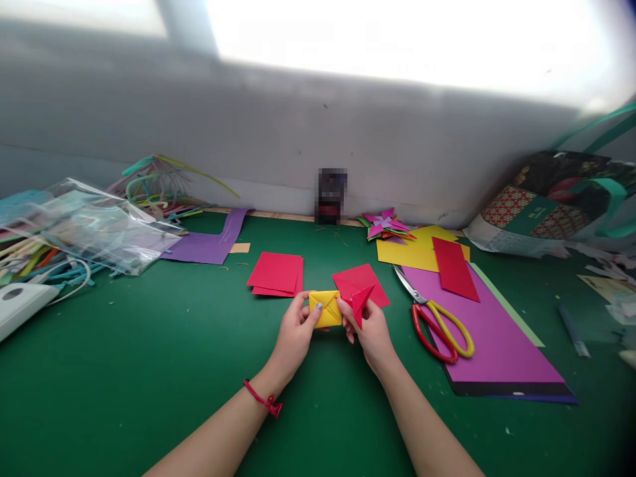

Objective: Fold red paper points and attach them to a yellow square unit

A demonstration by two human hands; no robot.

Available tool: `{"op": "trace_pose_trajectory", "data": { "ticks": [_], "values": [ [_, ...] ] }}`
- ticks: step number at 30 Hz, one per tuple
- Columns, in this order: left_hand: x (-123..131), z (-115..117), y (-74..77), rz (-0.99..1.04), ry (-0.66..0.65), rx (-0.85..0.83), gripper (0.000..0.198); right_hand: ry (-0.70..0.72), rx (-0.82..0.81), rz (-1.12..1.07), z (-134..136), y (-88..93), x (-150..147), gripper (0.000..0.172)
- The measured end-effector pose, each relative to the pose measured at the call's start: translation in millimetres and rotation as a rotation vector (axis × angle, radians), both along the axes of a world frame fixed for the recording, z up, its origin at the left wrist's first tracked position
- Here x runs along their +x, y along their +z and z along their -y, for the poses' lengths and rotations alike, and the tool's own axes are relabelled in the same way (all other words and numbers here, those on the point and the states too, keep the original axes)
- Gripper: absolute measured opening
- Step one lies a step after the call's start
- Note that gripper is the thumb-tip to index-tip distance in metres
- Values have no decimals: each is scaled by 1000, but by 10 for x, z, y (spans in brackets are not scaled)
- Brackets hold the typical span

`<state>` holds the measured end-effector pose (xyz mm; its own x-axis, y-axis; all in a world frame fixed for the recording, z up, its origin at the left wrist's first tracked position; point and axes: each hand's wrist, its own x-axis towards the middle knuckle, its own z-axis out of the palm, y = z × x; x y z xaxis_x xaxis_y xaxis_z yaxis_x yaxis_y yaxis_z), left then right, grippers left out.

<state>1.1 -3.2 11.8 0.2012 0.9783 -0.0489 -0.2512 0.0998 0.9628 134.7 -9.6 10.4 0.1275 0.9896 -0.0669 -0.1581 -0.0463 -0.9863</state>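
A folded yellow paper square [325, 317] with diagonal creases is pinched by my left hand [298, 324], its thumb pressed on the front. My right hand [371, 334] grips a folded red paper piece [361, 303] with pointed corners, which meets the yellow square's right edge. Whether the two are joined I cannot tell. Behind my right hand lies a red paper sheet [372, 281], partly hidden. To the left, beyond my left hand, rest stacked red paper squares [275, 273].
Scissors [442, 324] with red and yellow handles lie on purple sheets [501, 331] at right. Folded paper stars [382, 224], yellow sheets [407, 252] and a red strip [454, 268] lie behind. At left are purple paper [199, 246] and a plastic bag [124, 232]; a patterned bag [517, 212] stands far right.
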Motion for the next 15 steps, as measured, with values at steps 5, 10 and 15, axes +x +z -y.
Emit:
{"op": "trace_pose_trajectory", "data": {
  "ticks": [5, 10, 15],
  "values": [
    [-7, -12, -19, 44, -32, -18, 27, 46, -41, -85, -4, -18, 29, 27],
    [-11, -5, -36, 50, -18, -13, 24, 81, -47, -119, -8, -40, 56, 22],
    [-12, -11, -11, 67, -23, -20, 23, 131, -7, -139, 18, -22, 44, 20]
  ]
}}
